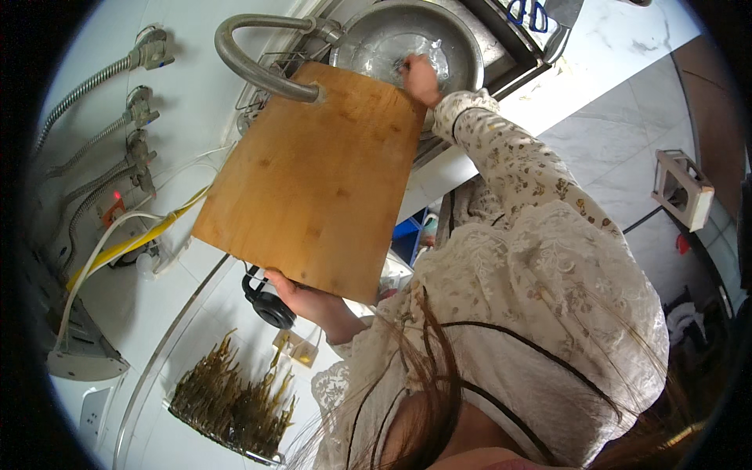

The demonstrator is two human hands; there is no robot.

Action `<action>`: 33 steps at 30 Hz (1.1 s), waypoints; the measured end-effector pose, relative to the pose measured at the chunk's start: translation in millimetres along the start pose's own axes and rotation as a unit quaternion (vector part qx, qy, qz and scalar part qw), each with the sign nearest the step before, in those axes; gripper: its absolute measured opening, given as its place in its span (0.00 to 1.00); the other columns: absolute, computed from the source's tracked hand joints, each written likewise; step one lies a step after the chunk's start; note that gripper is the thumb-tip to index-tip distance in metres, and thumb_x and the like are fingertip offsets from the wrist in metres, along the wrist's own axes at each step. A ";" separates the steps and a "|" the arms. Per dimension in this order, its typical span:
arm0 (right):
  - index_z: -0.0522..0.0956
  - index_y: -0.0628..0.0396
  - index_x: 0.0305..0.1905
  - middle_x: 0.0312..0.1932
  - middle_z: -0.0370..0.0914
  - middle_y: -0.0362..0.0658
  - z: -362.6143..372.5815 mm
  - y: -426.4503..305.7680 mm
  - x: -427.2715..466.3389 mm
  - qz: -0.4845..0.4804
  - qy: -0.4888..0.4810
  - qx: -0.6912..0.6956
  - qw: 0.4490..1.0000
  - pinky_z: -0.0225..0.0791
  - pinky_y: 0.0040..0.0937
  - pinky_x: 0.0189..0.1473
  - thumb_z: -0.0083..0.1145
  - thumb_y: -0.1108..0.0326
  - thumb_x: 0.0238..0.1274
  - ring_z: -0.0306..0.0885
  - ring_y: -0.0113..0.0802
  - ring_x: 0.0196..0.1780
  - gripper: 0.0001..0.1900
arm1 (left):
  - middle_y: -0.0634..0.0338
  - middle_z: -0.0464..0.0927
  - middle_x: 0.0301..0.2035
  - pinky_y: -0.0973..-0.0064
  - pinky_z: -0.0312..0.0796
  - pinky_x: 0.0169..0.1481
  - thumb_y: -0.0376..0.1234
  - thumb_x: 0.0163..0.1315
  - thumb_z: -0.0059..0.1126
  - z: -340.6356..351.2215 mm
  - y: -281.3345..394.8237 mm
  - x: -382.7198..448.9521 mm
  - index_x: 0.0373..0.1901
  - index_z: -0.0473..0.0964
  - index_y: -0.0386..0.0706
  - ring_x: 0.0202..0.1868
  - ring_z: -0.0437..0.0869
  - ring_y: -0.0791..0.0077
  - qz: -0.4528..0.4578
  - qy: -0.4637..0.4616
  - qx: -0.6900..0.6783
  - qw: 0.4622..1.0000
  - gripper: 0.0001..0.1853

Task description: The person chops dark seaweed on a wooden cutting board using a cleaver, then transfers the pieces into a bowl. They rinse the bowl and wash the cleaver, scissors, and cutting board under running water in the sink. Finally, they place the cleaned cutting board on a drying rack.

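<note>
A wooden cutting board (311, 182) is held tilted under the curved metal faucet (267, 73), whose spout end is at its upper part. My left hand (308, 302) grips the board's lower edge, with some fingers hidden behind it. My right hand (422, 79) is over a round metal basin (479, 56) holding clear water, beside the board's upper right corner. Its fingers are bent towards the water; whether they hold something small is not clear.
Blue-handled scissors (527, 14) lie on the counter beyond the basin. Metal hoses and valves (150, 50) line the wall at left. A yellow and a white cable hang near the board. Dark, wet-looking strands (235, 396) hang from a rail at the bottom, near a small wooden box (295, 348).
</note>
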State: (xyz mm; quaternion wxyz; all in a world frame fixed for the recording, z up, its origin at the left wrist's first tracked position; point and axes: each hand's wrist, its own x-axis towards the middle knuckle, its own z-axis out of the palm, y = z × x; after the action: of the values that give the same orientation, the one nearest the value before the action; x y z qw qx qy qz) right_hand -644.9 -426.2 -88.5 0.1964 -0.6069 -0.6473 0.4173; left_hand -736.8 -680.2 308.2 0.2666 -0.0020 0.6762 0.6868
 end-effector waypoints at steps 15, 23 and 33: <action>0.80 0.59 0.36 0.34 0.79 0.55 -57.3 -220.5 -181.4 -0.234 -0.158 0.337 0.898 0.70 0.46 0.43 0.55 0.67 0.58 0.78 0.51 0.41 0.08 | 0.54 0.68 0.62 0.61 0.65 0.65 0.50 0.76 0.35 -1.1 -2.2 0.3 0.68 0.60 0.41 0.62 0.71 0.60 -0.024 -0.051 -0.079 0.995 0.28; 0.81 0.60 0.34 0.29 0.80 0.55 -15.5 -147.0 -36.4 0.076 -0.134 0.188 0.970 0.71 0.47 0.38 0.56 0.67 0.56 0.78 0.53 0.33 0.08 | 0.53 0.71 0.59 0.63 0.66 0.63 0.50 0.75 0.40 3.4 0.8 1.1 0.65 0.63 0.38 0.58 0.74 0.63 0.036 0.021 0.014 0.999 0.28; 0.79 0.61 0.43 0.44 0.76 0.56 4.3 -133.7 -50.0 -0.096 -0.112 0.142 0.979 0.69 0.47 0.53 0.57 0.67 0.60 0.73 0.55 0.50 0.11 | 0.53 0.68 0.63 0.63 0.63 0.67 0.50 0.76 0.36 -3.6 -0.6 -1.5 0.69 0.60 0.39 0.63 0.70 0.61 0.027 -0.048 -0.004 0.998 0.29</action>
State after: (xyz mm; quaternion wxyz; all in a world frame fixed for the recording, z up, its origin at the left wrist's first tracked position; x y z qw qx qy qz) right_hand -722.0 -463.6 25.7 0.2455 -0.4573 -0.6546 0.5496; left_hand -736.5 -684.2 307.9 0.2807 0.0480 0.6593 0.6959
